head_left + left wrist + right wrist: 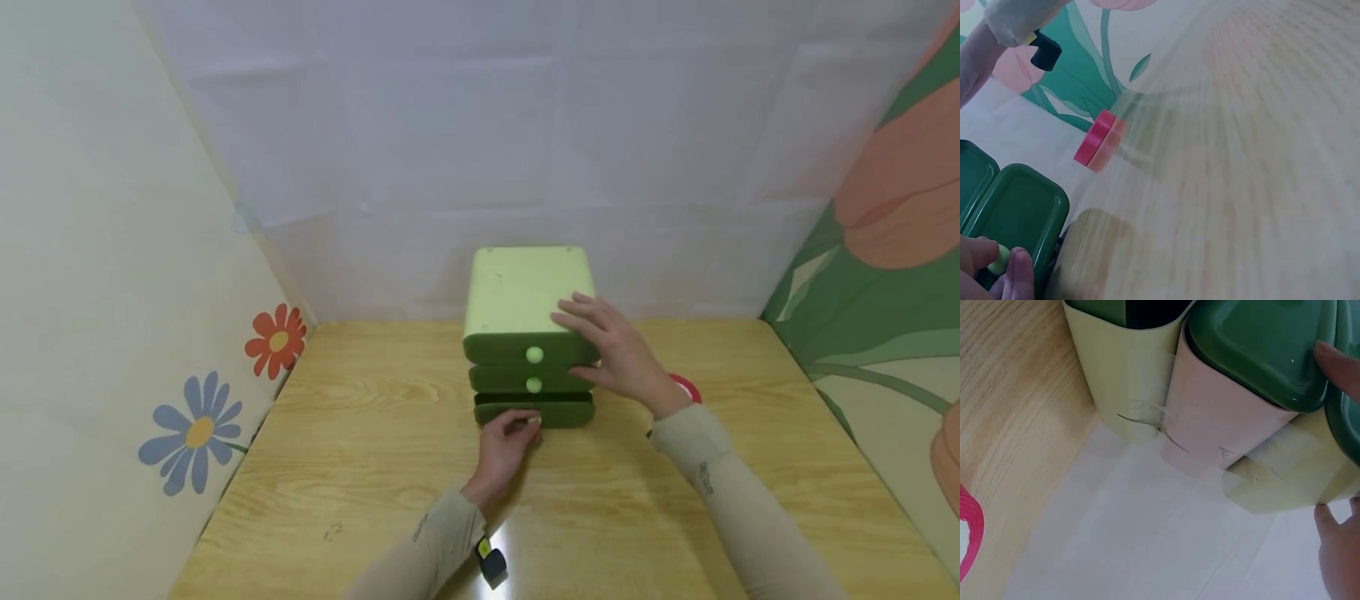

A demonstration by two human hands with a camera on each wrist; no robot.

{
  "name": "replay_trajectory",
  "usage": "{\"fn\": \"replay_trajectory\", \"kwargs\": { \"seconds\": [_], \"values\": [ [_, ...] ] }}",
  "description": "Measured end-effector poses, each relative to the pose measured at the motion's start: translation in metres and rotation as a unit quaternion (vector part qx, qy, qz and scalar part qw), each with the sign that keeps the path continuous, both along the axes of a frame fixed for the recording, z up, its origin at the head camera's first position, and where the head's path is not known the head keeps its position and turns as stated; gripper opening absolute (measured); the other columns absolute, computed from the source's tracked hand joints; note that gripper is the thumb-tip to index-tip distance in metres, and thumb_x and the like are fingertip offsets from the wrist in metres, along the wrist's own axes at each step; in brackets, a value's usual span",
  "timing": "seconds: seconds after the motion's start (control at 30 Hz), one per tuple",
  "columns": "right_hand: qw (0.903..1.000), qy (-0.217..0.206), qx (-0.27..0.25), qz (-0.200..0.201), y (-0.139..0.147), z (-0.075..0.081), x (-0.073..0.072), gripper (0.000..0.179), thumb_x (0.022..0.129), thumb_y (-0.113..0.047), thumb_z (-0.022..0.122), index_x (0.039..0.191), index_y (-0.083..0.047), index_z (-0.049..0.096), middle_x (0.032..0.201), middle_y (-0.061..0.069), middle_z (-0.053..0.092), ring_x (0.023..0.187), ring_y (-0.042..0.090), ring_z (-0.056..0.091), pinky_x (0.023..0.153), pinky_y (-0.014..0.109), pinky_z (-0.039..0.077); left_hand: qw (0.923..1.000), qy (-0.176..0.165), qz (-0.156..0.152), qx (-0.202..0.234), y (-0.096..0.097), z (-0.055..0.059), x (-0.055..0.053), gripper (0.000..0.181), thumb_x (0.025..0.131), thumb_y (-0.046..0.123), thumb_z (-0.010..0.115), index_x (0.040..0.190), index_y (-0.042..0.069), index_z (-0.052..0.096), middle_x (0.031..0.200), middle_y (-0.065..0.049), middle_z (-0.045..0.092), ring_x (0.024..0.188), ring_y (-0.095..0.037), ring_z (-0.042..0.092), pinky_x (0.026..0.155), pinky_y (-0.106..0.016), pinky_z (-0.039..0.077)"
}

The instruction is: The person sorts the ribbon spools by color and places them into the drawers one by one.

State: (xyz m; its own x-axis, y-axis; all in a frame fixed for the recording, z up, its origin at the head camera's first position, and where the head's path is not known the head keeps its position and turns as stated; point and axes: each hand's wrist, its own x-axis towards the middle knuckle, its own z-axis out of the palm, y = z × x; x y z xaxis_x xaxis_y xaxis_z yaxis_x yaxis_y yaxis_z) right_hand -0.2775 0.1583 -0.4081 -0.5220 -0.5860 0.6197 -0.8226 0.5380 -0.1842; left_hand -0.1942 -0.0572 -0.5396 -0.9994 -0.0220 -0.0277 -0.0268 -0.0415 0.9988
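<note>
A small drawer unit (525, 287) with a light green top and dark green drawer fronts stands on the table. Its bottom drawer (570, 414) is pulled out a little, showing a dark gap above the front. Thumb and fingers of my left hand (506, 450) pinch that drawer's pale green round knob (999, 260). The upper two drawers, with knobs (534, 355) of the same kind, look closed. My right hand (618, 354) holds the unit's upper right corner, fingers over the top and thumb (1338, 367) against the green fronts.
A red-pink roll of tape (1099, 141) lies on the wooden table (360, 467), right of the unit and partly behind my right forearm. White sheeting (420, 167) hangs behind the table. Flower-printed panels (892, 267) line both sides.
</note>
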Motion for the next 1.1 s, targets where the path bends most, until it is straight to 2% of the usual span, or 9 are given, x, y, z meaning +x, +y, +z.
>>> {"fn": "replay_trajectory", "kwargs": {
  "seconds": [0.33,0.47,0.63,0.9,1.1],
  "values": [
    [1.0,-0.002,0.001,0.003,-0.001,-0.001,0.0,0.099,0.063,-0.01,0.1,0.15,-0.013,0.052,0.157,0.012,0.048,0.15,0.036,0.038,0.126,0.06,0.029,0.9997,-0.007,-0.01,-0.019,-0.004,-0.001,0.016,0.021,0.095,0.002,0.071,0.116,0.0,0.073,0.099,-0.023,0.074,0.09,-0.03,0.075,0.083,-0.032,0.065],
    [1.0,-0.003,0.001,0.003,-0.001,0.0,0.0,0.099,0.064,-0.01,0.1,0.15,-0.013,0.052,0.157,0.011,0.048,0.15,0.036,0.037,0.126,0.06,0.029,0.9998,-0.007,-0.013,-0.012,-0.005,0.0,0.021,0.021,0.095,0.001,0.071,0.116,0.0,0.074,0.099,-0.024,0.074,0.091,-0.032,0.075,0.083,-0.032,0.065],
    [1.0,-0.006,0.001,0.001,-0.001,0.001,0.0,0.099,0.063,-0.01,0.1,0.15,-0.014,0.052,0.157,0.011,0.048,0.15,0.036,0.037,0.127,0.059,0.028,0.9997,0.0,-0.023,-0.003,-0.006,-0.001,0.025,0.021,0.095,-0.001,0.07,0.116,-0.002,0.073,0.102,-0.025,0.074,0.092,-0.033,0.075,0.084,-0.033,0.065],
    [1.0,-0.004,0.001,0.001,0.0,0.0,-0.001,0.1,0.063,-0.01,0.1,0.15,-0.014,0.051,0.158,0.011,0.048,0.151,0.036,0.037,0.128,0.059,0.027,0.9994,-0.019,-0.024,-0.015,-0.006,0.001,0.033,0.019,0.095,0.001,0.071,0.114,0.001,0.074,0.097,-0.023,0.075,0.088,-0.027,0.075,0.082,-0.03,0.065],
    [1.0,-0.003,0.001,0.005,0.0,0.0,0.0,0.099,0.064,-0.009,0.1,0.15,-0.013,0.051,0.157,0.012,0.048,0.15,0.037,0.037,0.127,0.06,0.027,0.9992,-0.025,-0.023,-0.022,-0.006,0.001,0.037,0.019,0.096,0.001,0.071,0.114,0.003,0.075,0.097,-0.022,0.075,0.089,-0.028,0.075,0.082,-0.03,0.064]
  ]
}}
